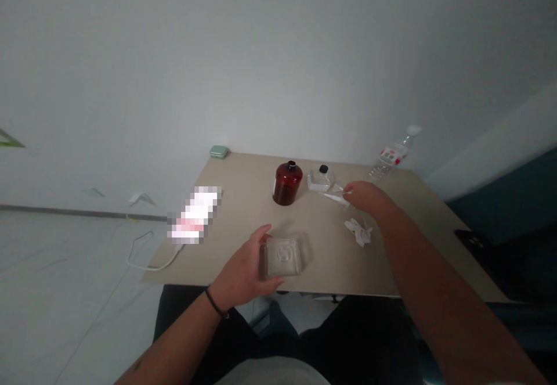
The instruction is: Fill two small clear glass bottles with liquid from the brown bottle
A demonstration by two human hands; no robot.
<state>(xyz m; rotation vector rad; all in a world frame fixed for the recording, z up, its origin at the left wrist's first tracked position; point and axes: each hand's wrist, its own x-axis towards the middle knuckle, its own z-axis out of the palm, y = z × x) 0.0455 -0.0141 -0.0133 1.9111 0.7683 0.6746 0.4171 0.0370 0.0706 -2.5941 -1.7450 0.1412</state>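
A clear square container (284, 256) is near the table's front edge, with my left hand (248, 269) around its left side, thumb below and fingers above. My right hand (361, 195) reaches over the table's right half, its fingers pressed together at a small clear item (338, 187) whose shape is hard to make out. Just below those fingertips lies a thin white piece (334, 198). Left of my right hand is a clear flat bottle (319, 180) with a black cap. A dark red-brown bottle (288, 183) stands near the middle of the table.
Crumpled white tissue (359, 232) lies below my right hand. A clear plastic bottle (393, 155) stands at the back right. On the left are a lit, blurred phone (196, 215) with a white cable (161, 267) and a small green case (218, 151). A wall rises behind the table (243, 176).
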